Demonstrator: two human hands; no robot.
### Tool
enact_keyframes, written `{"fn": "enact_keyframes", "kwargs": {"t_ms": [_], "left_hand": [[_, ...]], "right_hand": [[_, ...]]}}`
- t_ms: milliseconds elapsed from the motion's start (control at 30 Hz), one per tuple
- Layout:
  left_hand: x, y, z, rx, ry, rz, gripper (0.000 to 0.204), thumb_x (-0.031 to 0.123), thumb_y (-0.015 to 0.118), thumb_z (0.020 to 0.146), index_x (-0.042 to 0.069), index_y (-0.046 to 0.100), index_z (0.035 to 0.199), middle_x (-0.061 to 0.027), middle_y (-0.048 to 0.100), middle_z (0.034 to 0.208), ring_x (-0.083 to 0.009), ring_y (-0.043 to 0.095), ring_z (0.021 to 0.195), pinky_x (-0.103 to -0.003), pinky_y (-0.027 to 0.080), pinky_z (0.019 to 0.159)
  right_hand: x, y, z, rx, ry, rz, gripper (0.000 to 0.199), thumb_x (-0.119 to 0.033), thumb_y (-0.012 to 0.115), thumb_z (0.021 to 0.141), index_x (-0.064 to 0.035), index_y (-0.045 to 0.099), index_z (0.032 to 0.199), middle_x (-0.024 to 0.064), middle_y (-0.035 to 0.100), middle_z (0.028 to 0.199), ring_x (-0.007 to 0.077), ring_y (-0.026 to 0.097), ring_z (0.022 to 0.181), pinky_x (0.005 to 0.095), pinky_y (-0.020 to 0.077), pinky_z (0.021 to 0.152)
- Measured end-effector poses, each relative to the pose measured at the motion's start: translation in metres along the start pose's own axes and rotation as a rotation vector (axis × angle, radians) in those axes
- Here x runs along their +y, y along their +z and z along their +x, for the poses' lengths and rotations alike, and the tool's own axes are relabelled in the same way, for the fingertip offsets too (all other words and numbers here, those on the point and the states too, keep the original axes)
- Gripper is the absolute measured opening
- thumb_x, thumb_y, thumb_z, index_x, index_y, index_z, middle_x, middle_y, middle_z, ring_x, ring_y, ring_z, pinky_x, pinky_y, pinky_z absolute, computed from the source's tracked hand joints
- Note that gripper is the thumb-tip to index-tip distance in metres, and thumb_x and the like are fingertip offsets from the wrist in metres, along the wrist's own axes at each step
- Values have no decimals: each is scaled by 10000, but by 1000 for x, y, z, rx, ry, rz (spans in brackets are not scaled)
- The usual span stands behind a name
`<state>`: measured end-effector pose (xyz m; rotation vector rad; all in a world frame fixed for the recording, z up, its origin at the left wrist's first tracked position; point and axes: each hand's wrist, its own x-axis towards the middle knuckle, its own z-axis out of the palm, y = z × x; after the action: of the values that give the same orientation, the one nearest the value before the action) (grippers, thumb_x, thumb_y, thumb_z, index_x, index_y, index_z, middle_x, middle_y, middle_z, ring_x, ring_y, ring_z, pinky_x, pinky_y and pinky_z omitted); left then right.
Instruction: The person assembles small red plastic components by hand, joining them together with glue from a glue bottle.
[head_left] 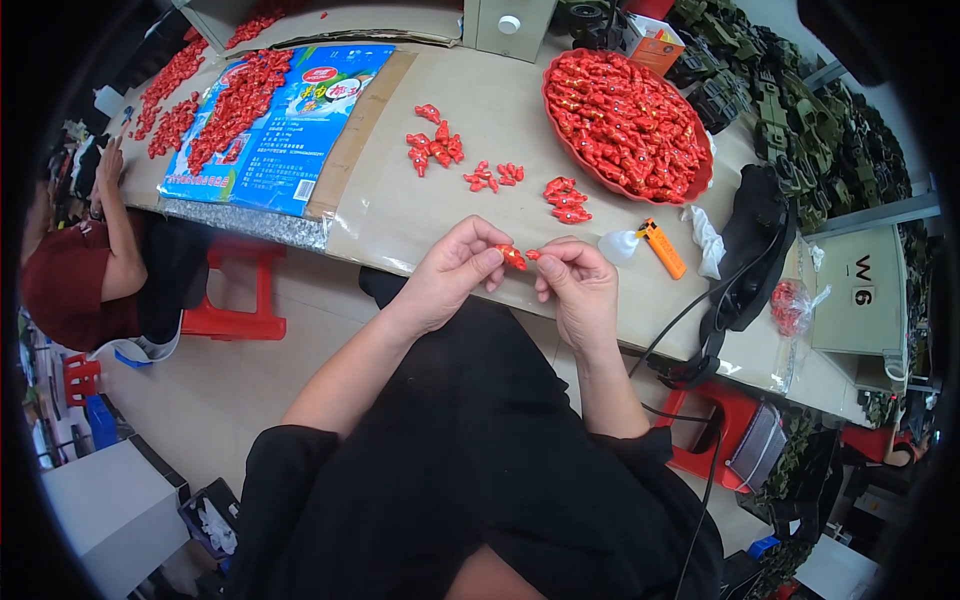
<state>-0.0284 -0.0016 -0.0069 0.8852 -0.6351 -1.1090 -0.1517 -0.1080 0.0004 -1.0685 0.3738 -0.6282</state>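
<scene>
My left hand (450,277) pinches a small red toy-like figure (511,257) with yellow marks between thumb and fingers, just over the table's near edge. Close beside it, my right hand (582,288) pinches a much smaller red piece (533,255). Whether the two parts touch is hard to tell. Beyond my hands lie loose red pieces: a pile of figures (435,147), small parts (482,178) and a short row of figures (567,202). Further back at the right, a red bowl (580,172) is heaped with similar red figures.
Right of my hands are a whitish bottle (617,245), an orange object (662,250), white tissue (706,243) and a black strap-like bundle (745,265) with a cable. Blue printed cardboard (300,140) bears more red pieces. Another person (80,270) sits at the left near a red stool (240,300).
</scene>
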Motion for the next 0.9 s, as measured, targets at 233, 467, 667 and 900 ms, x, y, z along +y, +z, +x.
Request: {"fn": "enact_keyframes", "kwargs": {"t_ms": [233,467,667,900], "left_hand": [[-1,-2,-1,1,19,13,101,94,471,863,31,461,941,-20,502,774,-68,463,664,-190,384,599],[-2,-4,-2,-18,34,50,77,76,454,866,37,437,930,-47,514,816,-97,465,672,-208,376,599],[-3,-4,-3,-21,28,64,81,80,456,867,32,441,931,-42,511,804,-92,461,668,-204,373,595],[-1,-4,-2,-15,19,80,81,72,451,867,31,447,936,-35,507,795,-84,458,665,-196,369,587]], "right_hand": [[4,6,-2,16,-83,-97,34,-12,597,766,12,582,784,36,525,769,46,472,581,160,386,506],[6,6,-4,24,-99,-112,32,-9,604,760,11,583,773,36,520,768,44,458,581,163,373,502],[7,6,-4,27,-101,-118,32,-9,606,759,11,583,766,33,515,761,43,455,585,164,369,502],[8,4,-4,9,-128,-183,31,-14,585,775,12,569,780,44,515,769,59,468,563,163,372,480]]}}
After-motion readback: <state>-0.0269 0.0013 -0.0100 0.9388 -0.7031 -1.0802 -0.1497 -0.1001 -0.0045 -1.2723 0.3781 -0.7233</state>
